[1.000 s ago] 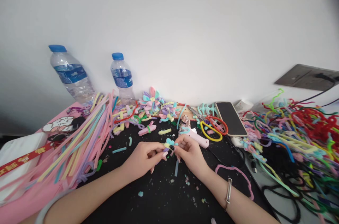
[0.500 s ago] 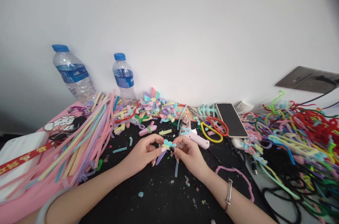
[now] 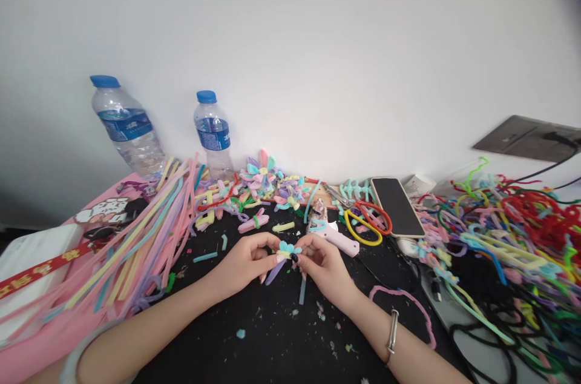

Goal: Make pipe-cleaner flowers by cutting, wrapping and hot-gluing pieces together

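Observation:
Between my two hands is a small pipe-cleaner flower (image 3: 289, 248) with light blue petals and some yellow. My left hand (image 3: 254, 260) pinches its left side between thumb and fingers. On the other side, my right hand (image 3: 320, 260) grips it with thumb and forefinger, the dark-nailed thumb at its lower edge. A purple pipe-cleaner piece (image 3: 275, 272) slants down below the flower by my left fingertips. Under my right fingers a light blue strip (image 3: 302, 290) points downward; whether it is held or lies on the table I cannot tell.
Behind my hands lie a pink glue gun (image 3: 340, 241), scissors (image 3: 363, 232), a phone (image 3: 398, 206) and finished pipe-cleaner flowers (image 3: 261, 173). Long pipe cleaners (image 3: 149, 232) spread at left, near two bottles (image 3: 213, 132). A tangled heap (image 3: 521, 238) and cables fill the right.
The flower in my fingers has tilted slightly, with its blue petals shifted a little. Both hands stay in nearly the same place and keep their grip.

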Motion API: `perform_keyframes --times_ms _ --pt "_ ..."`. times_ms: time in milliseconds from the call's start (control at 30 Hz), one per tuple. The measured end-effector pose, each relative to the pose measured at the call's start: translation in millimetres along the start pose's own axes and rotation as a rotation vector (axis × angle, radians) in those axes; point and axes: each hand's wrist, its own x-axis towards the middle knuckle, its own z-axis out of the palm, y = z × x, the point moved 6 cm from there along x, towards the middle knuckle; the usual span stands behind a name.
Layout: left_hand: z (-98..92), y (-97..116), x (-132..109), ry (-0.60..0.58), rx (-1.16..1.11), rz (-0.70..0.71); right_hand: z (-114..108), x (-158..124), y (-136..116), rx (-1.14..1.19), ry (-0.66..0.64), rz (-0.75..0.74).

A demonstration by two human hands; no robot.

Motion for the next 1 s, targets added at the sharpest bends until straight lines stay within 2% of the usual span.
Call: perform_keyframes --times_ms 333,533,600,667,767,833,900,1000 --pt "-2.2 -4 2 0.030 -0.020 -0.013 -2 -2 -6 -0.044 0.041 -0.036" --pt "-0.2 -1 1 0.007 0.091 -0.011 -9 -3 -16 -0.114 0.108 -0.132" --pt "-3.9 1 1 0.064 0.079 -0.004 -13 -4 -18 -0.218 0.148 -0.179" --pt "-9.4 2 1 0.144 0.051 -0.003 -15 -4 -22 -0.424 0.178 -0.256" --pt "-17.7 2 0 0.251 0.025 0.021 -7 -4 -25 -0.758 0.151 -0.384" --pt "-21.6 3 -1 0.302 0.028 0.038 0 -3 -24 -0.907 0.124 -0.416" --pt "-22.9 2 -1 0.320 0.039 0.040 4 -2 -23 -0.975 0.122 -0.419" --pt "-22.2 3 -1 0.319 0.053 0.042 4 -2 -23 -0.907 0.126 -0.412"
